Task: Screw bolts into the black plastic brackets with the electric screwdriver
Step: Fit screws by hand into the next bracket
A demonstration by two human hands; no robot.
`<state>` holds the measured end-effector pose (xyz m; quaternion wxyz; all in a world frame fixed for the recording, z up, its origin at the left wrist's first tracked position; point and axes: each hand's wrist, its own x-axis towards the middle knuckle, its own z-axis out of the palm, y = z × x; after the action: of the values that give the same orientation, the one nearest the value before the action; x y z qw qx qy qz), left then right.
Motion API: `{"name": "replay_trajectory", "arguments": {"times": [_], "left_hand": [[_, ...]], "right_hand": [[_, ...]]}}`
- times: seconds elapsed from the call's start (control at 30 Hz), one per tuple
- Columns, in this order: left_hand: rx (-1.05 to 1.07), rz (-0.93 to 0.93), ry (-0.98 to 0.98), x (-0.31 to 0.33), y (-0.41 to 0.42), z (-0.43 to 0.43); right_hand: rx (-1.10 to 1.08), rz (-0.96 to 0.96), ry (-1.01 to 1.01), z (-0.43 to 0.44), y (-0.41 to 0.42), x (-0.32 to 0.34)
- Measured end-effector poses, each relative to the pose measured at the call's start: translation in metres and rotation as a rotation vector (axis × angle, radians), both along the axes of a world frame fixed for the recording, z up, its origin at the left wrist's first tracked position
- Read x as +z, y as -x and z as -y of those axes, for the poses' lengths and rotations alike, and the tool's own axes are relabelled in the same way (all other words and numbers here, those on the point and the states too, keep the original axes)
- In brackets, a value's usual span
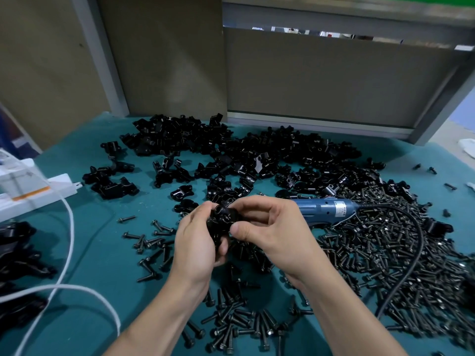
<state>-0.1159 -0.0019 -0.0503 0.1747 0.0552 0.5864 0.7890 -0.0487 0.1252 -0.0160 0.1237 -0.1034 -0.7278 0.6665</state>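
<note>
- Both hands meet above the middle of the desk (pixel 102 253): the left hand (pixel 198 242) curls round one black bracket (pixel 222 222), and the right hand (pixel 272 227) pinches the same part between thumb and forefinger (whether a bolt sits under those fingertips is hidden).
- Electric screwdriver (pixel 326 209): blue body, lying unheld on the desk just behind the right hand, its black cable (pixel 416 242) trailing across the loose bolts (pixel 385 240).
- Bracket pile (pixel 231 147): heaped at the far side of the desk, with more bolts scattered near the wrists.
- White cable (pixel 69 227): loops over the left part of the desk.
- Likely risks: a bolt started crooked by hand would cross-thread the plastic once driven. A loose grip would let the bracket spin under the driver's torque. Reaching for the tool may drag its cable through the bolts and scatter them.
</note>
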Motion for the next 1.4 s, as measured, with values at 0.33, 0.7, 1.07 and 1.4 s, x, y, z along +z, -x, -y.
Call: {"name": "replay_trajectory", "arguments": {"times": [0.33,0.7,1.07,1.4], "left_hand": [[-0.028,-0.102,0.019,0.000,-0.004,-0.001],[-0.015,-0.215,0.121,0.000,-0.005,0.000],[-0.054,-0.157,-0.038,0.009,-0.006,0.001],[-0.161,-0.144,-0.058,0.014,-0.002,0.003]], "right_hand": [[0.006,-0.030,-0.042,0.001,0.000,0.002],[-0.089,-0.040,-0.083,-0.004,0.000,-0.001],[-0.151,0.056,-0.110,-0.001,0.002,-0.004],[-0.092,0.129,-0.111,-0.012,0.000,-0.005]]}}
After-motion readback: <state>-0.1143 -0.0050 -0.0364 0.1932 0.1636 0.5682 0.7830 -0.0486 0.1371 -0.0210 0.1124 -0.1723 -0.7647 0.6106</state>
